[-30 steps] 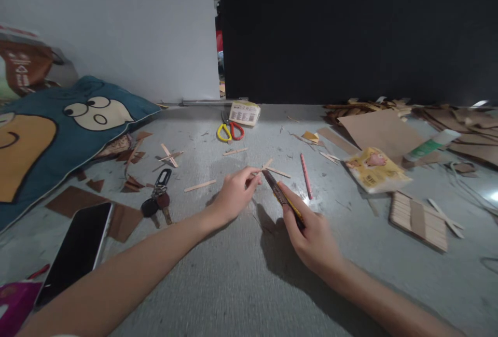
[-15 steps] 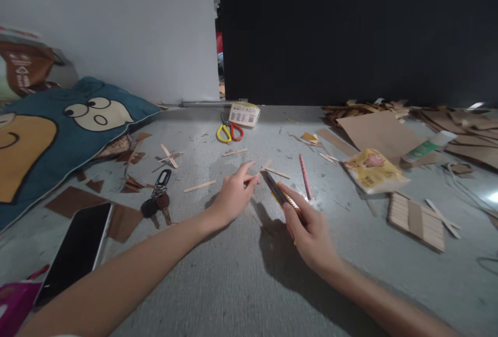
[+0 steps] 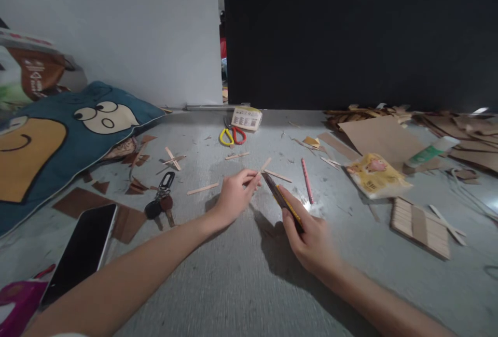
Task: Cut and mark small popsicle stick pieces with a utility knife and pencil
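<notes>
In the middle of the head view, my left hand (image 3: 236, 197) pinches a small wooden craft stick (image 3: 266, 164) between thumb and fingertips. My right hand (image 3: 307, 236) is wrapped round a yellow and black utility knife (image 3: 286, 203), its tip pointing away from me and to the left. That tip is close to the pinched stick; whether they touch I cannot tell. Another craft stick (image 3: 278, 176) lies just right of the knife tip. A red patterned pencil (image 3: 307, 180) rests beyond my right hand, and a loose stick (image 3: 203, 188) is left of my left hand.
Scissors (image 3: 232, 136) lie at the back near a white packet (image 3: 246, 118). On the left are keys (image 3: 159, 203), a phone (image 3: 80, 249) and a blue cushion (image 3: 78, 145). To the right sit bundled craft sticks (image 3: 420, 227), a yellow bag (image 3: 377, 175) and a glue stick (image 3: 432, 151).
My left fingers, with the index raised before, have closed down round the stick. The knife stays in my right hand near it. The whole view has shifted slightly.
</notes>
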A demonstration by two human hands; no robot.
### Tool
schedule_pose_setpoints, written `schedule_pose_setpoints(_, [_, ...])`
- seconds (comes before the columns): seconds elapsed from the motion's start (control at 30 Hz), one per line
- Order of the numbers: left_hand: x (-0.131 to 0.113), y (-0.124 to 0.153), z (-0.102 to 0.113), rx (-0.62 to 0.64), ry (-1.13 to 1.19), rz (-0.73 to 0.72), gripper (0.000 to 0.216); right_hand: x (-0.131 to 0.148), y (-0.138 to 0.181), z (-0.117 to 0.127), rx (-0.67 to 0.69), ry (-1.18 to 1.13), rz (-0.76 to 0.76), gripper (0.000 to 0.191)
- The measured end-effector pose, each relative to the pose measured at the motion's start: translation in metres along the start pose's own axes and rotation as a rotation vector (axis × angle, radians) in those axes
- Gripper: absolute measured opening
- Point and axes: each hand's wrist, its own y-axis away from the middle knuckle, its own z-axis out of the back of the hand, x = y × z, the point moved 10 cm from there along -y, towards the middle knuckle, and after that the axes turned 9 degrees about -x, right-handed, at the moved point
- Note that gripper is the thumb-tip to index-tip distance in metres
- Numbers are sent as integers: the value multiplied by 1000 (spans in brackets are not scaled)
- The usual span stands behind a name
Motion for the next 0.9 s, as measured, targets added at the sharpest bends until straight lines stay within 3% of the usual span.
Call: schedule_pose_setpoints(0.9, [-11, 4, -3, 43, -34, -60, 25, 1, 0, 3, 5, 9, -62, 55])
